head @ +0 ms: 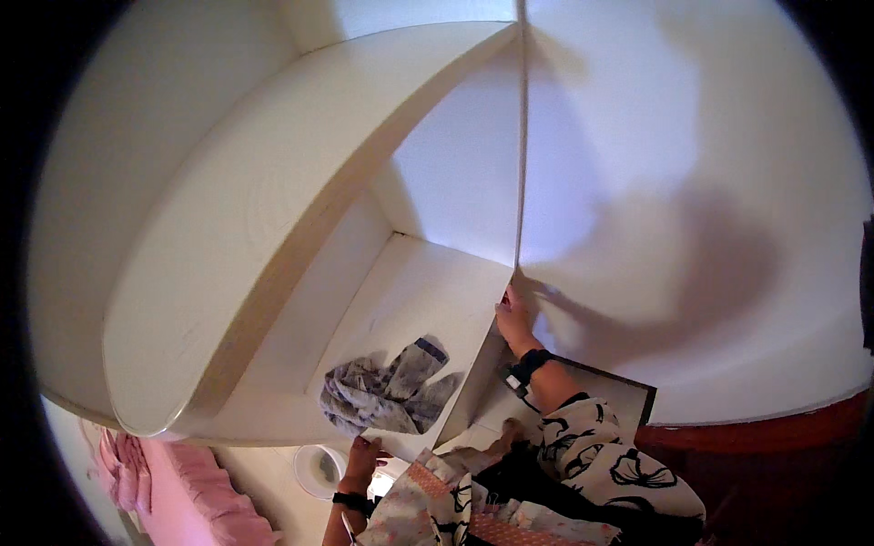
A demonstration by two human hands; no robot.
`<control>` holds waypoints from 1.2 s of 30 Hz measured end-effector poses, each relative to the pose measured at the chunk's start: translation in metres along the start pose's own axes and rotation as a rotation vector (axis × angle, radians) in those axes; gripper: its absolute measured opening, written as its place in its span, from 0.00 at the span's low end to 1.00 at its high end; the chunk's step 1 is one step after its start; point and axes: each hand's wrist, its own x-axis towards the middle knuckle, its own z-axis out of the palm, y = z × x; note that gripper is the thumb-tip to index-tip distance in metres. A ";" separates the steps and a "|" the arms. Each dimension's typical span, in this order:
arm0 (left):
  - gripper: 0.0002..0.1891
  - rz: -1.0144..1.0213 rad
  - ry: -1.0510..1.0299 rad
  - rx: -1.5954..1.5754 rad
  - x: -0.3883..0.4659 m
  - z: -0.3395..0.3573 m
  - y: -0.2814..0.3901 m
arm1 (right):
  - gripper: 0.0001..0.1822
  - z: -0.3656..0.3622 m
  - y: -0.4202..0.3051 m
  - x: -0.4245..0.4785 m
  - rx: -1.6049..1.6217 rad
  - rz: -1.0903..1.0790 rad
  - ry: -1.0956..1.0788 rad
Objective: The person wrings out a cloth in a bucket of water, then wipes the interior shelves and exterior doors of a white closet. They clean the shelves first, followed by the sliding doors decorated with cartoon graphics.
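Observation:
A crumpled grey cloth (389,389) with a dark band at one end lies on the lower board (437,280) of a white shelf unit. My left hand (362,461) grips the near end of that board, thumb at the rim and the other fingers partly hidden below it. Further along, beside the white wall, my right hand (515,319) holds the board's edge at the corner. Its fingertips are partly out of sight behind the edge. Neither hand touches the cloth.
Above the lower board, a broad white upper shelf (232,191) juts out on the left. A white bucket (317,471) stands on the floor near my left hand. Pink ruffled fabric (198,491) covers something at lower left. Dark red material (751,464) is at lower right.

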 end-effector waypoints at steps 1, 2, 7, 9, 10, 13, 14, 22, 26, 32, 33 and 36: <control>0.16 -0.004 0.028 0.007 -0.006 -0.008 -0.003 | 0.30 0.014 -0.018 -0.010 -0.033 0.016 0.024; 0.15 0.011 0.073 0.001 -0.011 -0.013 -0.007 | 0.30 0.020 -0.030 -0.016 -0.073 0.033 0.054; 0.12 0.021 -0.009 0.014 0.001 -0.015 -0.011 | 0.30 0.003 -0.010 -0.010 0.160 0.039 -0.077; 0.11 0.020 -0.048 0.016 0.003 -0.013 -0.008 | 0.30 -0.004 0.001 -0.006 0.173 0.044 -0.096; 0.11 0.021 -0.051 0.016 0.002 -0.011 -0.006 | 0.30 -0.008 0.006 -0.003 0.167 0.001 -0.094; 0.11 0.013 -0.024 0.007 -0.001 -0.014 -0.007 | 0.29 -0.007 0.008 -0.003 0.158 -0.065 -0.119; 0.11 0.008 -0.006 0.002 -0.004 -0.017 -0.009 | 0.29 -0.003 0.007 -0.003 0.158 -0.076 -0.133; 0.13 -0.049 0.011 -0.018 0.006 -0.014 -0.012 | 0.30 -0.020 0.052 0.019 0.145 0.115 -0.364; 0.11 -0.054 0.014 -0.095 -0.008 -0.002 0.002 | 0.31 -0.030 0.033 0.015 0.246 0.168 -0.336; 0.11 -0.030 0.035 -0.106 0.000 -0.016 -0.020 | 0.30 -0.020 -0.049 -0.002 -0.559 -0.146 0.066; 0.11 -0.037 0.030 -0.084 0.001 -0.017 -0.021 | 0.30 -0.011 -0.069 -0.009 -0.507 -0.276 -0.002; 0.13 -0.037 0.006 -0.040 0.002 -0.016 -0.016 | 0.35 0.042 -0.119 -0.041 -0.492 -0.564 -0.312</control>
